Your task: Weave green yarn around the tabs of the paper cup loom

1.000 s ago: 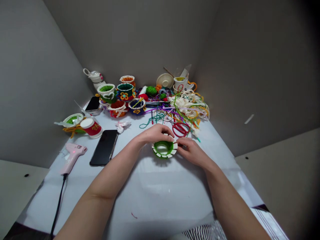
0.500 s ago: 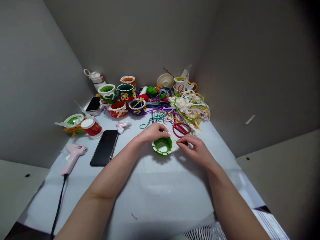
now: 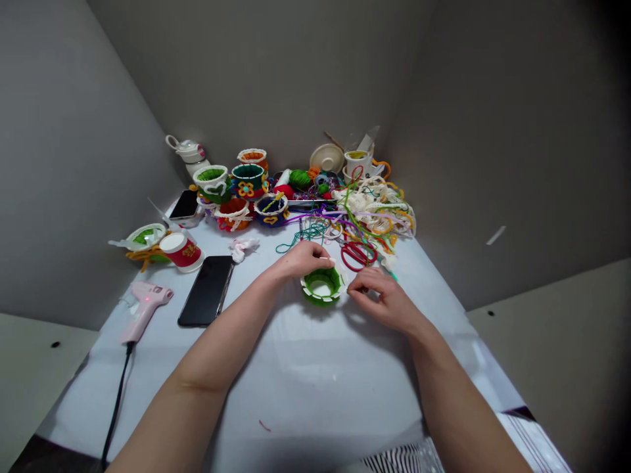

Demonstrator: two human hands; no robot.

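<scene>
Btwn your hands, frame ctr, sits the green cup (image 3: 321, 287): left hand (image 3: 302, 259) grips its upper-left rim; right hand (image 3: 382, 299) just right of it, fingertips pressed together, contents unclear.

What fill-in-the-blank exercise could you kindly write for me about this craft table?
The left hand holds the white-rimmed cup woven in ____.
The pink glue gun lies left of the black ____.
The scissors beyond the right hand have ____ handles.
Missing: green; phone; red.
</scene>
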